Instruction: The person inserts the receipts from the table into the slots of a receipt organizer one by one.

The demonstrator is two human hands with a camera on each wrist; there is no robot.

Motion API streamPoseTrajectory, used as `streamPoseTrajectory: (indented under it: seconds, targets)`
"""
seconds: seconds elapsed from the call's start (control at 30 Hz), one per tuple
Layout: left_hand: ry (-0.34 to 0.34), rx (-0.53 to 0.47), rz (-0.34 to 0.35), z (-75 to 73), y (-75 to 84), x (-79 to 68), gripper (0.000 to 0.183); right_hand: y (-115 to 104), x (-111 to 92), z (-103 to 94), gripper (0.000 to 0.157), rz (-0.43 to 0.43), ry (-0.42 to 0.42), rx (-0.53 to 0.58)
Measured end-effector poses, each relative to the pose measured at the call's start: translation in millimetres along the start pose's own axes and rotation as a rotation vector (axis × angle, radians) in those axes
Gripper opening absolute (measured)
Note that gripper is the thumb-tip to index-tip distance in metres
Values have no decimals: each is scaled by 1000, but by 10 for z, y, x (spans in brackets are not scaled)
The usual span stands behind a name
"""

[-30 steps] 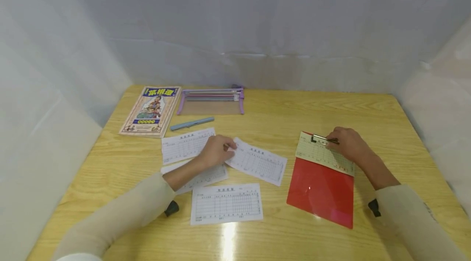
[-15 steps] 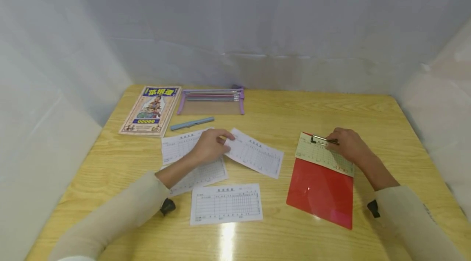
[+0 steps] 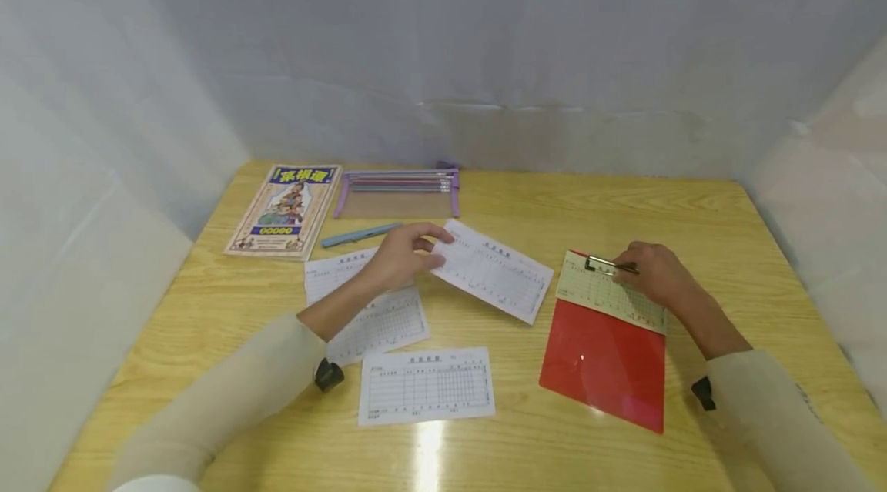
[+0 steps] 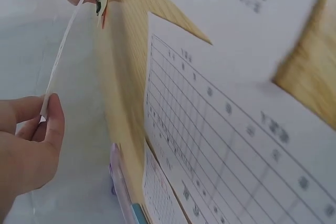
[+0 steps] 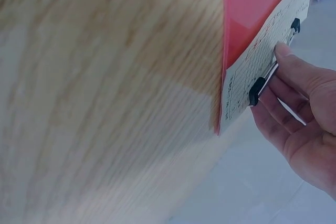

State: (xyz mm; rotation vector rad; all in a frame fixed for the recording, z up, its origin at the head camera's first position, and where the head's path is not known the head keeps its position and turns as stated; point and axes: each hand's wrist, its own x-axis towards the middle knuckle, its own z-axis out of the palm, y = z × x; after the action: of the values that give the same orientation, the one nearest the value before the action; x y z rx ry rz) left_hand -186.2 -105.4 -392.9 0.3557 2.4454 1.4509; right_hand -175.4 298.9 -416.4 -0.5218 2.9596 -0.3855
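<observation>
My left hand point(image 3: 402, 257) pinches the left end of a white printed form point(image 3: 493, 272) between thumb and fingers. That form is raised off the table and tilted; in the left wrist view it appears nearly edge-on. At the right, my right hand point(image 3: 654, 270) grips the metal clip point(image 5: 257, 90) at the top of a red clipboard point(image 3: 603, 361), thumb on one side and fingers on the other. A pale yellow form point(image 3: 589, 288) lies on the clipboard's upper part, beneath the clip. Whether the clip's jaw is raised cannot be told.
Three more white forms lie on the wooden table: a front form point(image 3: 426, 388), a middle form point(image 3: 388, 326) and a rear form point(image 3: 333, 276), partly behind the left arm. Behind them are a blue pen point(image 3: 360, 235), a booklet point(image 3: 282, 211) and a purple-edged pencil case point(image 3: 402, 203).
My left hand has lifted the white form off the table, moving it up and slightly away toward the back. The right hand has stayed on the clipboard's clip.
</observation>
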Motion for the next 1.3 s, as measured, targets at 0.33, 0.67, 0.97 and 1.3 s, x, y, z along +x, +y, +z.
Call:
streamPoseTrajectory:
  seconds: [0.33,0.67,0.97,1.3]
  targets:
    - [-82,-8,15,432,114,147,30,-5,7,-6,29,21,-2,-16]
    - [-107,17,32,926,315,355,29,19,15,16,31,-7,25,-37]
    - [-133,54,-1,1284,478,395,39,25,29,18,29,-38,21,-49]
    - [-109,49,0,1522,526,423,43,2,7,27,28,-81,68,-71]
